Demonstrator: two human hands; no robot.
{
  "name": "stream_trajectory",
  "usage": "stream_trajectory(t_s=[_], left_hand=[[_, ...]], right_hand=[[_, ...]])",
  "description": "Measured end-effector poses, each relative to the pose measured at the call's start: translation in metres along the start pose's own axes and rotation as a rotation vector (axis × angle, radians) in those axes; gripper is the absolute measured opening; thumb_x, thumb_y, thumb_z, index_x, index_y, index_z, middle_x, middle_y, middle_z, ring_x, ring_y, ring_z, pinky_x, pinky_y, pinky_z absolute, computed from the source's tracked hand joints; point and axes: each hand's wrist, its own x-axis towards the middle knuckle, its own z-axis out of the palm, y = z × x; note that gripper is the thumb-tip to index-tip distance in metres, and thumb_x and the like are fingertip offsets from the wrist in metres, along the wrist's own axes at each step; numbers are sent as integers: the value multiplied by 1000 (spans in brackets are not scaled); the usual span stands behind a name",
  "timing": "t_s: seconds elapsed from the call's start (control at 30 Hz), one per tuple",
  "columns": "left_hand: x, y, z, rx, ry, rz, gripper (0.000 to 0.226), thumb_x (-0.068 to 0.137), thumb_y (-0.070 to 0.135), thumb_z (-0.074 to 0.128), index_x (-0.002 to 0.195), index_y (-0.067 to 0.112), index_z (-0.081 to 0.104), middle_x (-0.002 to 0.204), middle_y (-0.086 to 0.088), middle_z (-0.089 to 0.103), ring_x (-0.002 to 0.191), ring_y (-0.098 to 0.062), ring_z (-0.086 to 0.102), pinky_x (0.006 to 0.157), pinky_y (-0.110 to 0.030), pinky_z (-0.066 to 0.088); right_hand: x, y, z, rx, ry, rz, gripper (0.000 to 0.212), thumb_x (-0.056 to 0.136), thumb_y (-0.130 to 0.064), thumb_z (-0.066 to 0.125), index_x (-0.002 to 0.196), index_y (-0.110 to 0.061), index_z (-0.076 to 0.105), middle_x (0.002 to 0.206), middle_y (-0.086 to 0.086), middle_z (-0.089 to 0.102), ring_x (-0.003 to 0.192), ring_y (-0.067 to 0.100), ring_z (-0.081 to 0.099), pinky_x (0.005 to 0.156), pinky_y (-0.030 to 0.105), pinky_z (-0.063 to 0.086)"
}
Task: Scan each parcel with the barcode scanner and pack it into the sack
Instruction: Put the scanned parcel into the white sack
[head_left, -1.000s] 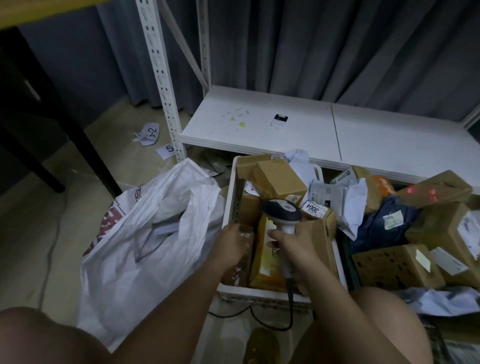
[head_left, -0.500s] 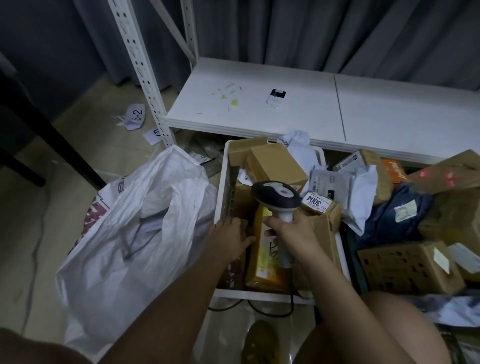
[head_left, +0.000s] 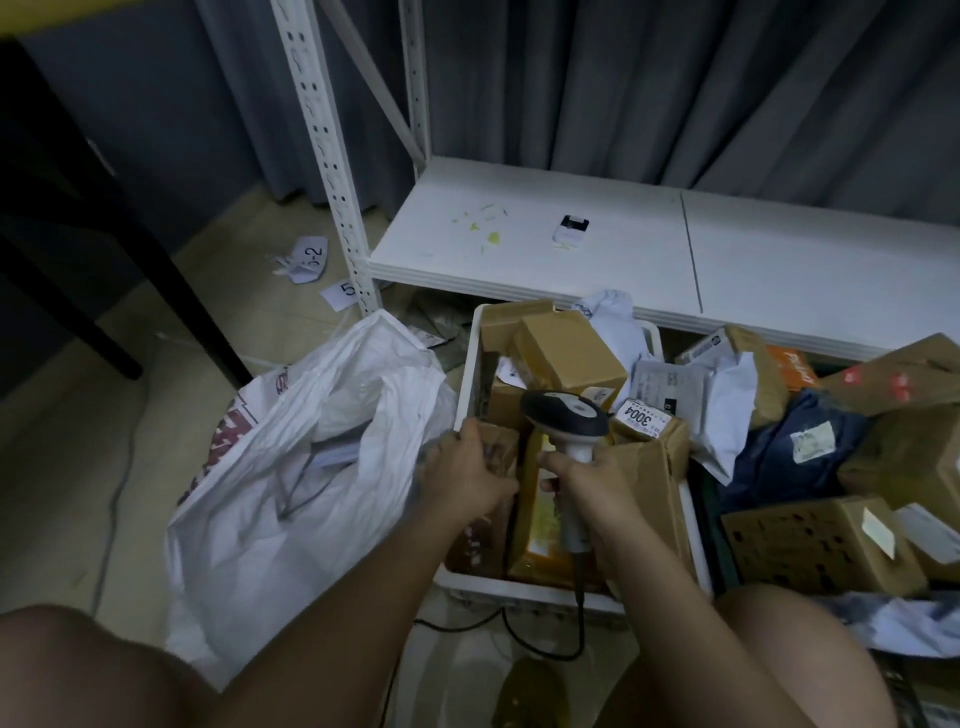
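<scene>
While we look down from the head camera, our right hand (head_left: 597, 483) is wrapped round the handle of the barcode scanner (head_left: 569, 421), whose dark head points forward and down over the white crate (head_left: 470, 374) of parcels. Our left hand (head_left: 465, 475) curls over the top edge of a brown parcel (head_left: 485, 525) standing upright at the crate's left side, just beside a yellow-fronted parcel (head_left: 537, 519). The sack (head_left: 311, 467) lies open on the floor to the left, touching the crate, its mouth facing us.

We judge the step in hand to be lifting that brown parcel out for scanning. To do it well, we should draw it straight up so its neighbours do not topple, turn it until the label faces the scanner's head, hold both steady for the read, then swing it left into the sack's mouth. We cannot see the label from here.
</scene>
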Motion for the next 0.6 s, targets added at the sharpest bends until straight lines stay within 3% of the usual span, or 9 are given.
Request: stream_trajectory(t_s=[0.07, 0.17, 0.3, 0.37, 0.43, 0.5, 0.6], left_hand=[[-13, 2, -23, -80, 28, 42, 78, 66, 48, 72, 133, 31, 35, 127, -1, 48, 117, -26, 47, 98, -48, 42], [-33, -6, -58, -362, 85, 92, 77, 59, 47, 69, 129, 37, 39, 122, 5, 53, 112, -19, 53, 96, -46, 47], [-61, -22, -106, -811, 169, 53, 56, 82, 15, 68, 131, 25, 44, 123, 3, 54, 103, -9, 56, 84, -31, 52], [-73, -32, -122, -948, 207, 13, 49, 85, 13, 64, 129, 26, 45, 122, 3, 53, 99, -6, 56, 72, -25, 50], [-86, -42, -134, -1031, 241, -38, 46, 84, 17, 63, 125, 31, 46, 124, 0, 57, 98, -12, 61, 73, -27, 51], [-98, -50, -146, -1115, 253, -71, 39, 89, 13, 58, 123, 29, 48, 119, -5, 62, 86, -15, 67, 63, -26, 54], [-116, -62, -168, -1227, 305, -73, 34, 92, 7, 54, 124, 18, 53, 96, -5, 66, 57, -5, 66, 46, -16, 48]], right_hand=[[-3, 2, 0, 41, 30, 20, 15, 90, -12, 65, 103, -9, 58, 82, 6, 62, 71, 16, 60, 62, 29, 46], [-9, 4, 1, 85, 68, 30, 31, 88, -18, 69, 116, -9, 58, 102, 10, 66, 93, 25, 64, 79, 40, 53], [-28, -1, 15, 131, 120, -30, 50, 80, -31, 77, 121, -14, 55, 114, 8, 65, 101, 26, 63, 87, 43, 51], [-39, -7, 24, 125, 115, -88, 50, 76, -37, 80, 118, -21, 55, 117, 3, 65, 107, 26, 61, 97, 47, 48], [-51, -16, 35, 142, 84, -158, 49, 79, -32, 79, 120, -20, 56, 115, 2, 64, 107, 24, 60, 96, 42, 48], [-63, -25, 48, 186, 47, -212, 54, 79, -28, 79, 126, -15, 56, 118, 3, 65, 106, 22, 61, 91, 38, 49], [-78, -38, 69, 199, -7, -265, 59, 77, -27, 80, 129, -13, 55, 121, 4, 66, 107, 21, 63, 94, 40, 51]])
